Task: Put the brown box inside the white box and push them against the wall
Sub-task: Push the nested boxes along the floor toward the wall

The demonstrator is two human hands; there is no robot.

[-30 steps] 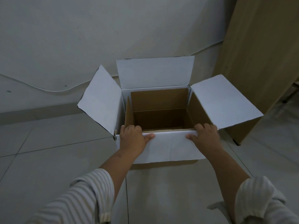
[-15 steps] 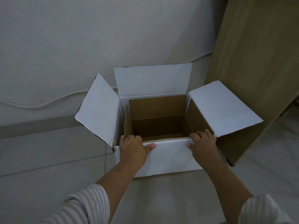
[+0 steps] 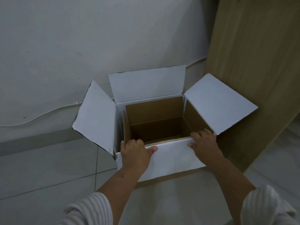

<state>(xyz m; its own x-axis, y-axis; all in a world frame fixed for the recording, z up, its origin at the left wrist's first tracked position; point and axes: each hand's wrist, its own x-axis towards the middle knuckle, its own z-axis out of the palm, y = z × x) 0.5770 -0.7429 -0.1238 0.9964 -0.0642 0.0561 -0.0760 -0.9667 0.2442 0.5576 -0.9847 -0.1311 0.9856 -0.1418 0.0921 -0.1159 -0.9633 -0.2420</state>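
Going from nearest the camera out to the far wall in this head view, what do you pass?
Striped sleeves → left hand and right hand on the white box's near flap → brown box nested inside the white box → upright back flap → wall.

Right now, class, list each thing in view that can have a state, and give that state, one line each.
white box: open, all four flaps spread out.
brown box: inside the white box, open-topped, looks empty.
left hand: fingers hooked over the near rim.
right hand: fingers hooked over the near rim.
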